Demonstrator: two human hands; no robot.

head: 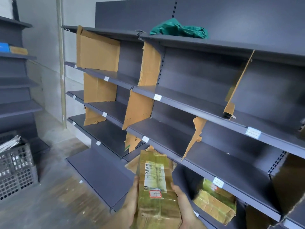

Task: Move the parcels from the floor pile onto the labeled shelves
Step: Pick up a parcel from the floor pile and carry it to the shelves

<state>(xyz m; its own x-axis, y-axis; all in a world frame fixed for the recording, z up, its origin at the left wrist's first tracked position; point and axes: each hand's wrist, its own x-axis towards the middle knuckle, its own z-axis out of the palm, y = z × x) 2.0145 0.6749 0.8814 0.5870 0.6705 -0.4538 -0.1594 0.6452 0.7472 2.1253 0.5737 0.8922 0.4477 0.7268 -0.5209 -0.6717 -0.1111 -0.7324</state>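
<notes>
grey perforated plastic crate (16,167) sits far left on the floor, well apart from the work. next comes the dark metal shelving (181,103), its smooth bays split by ragged cardboard dividers (99,52), small white labels (157,97) on the front lips. near the bottom centre, the left hand (132,200) and right hand (183,200) each keep a grip closed on opposite long edges of the parcel (156,185), a long brown box wrapped in glossy yellowish tape, held in the air before the lower shelves with its printed slip facing up. the tape looks slick, so i judge it could slide through if either grip loosens. the labels are too blurred to read, so a wrong bay seems possible, and a nudge could topple the thin dividers. to the right, a second taped parcel (216,205) lies on a low shelf; a crumpled green bag (179,28) rests up top
</notes>
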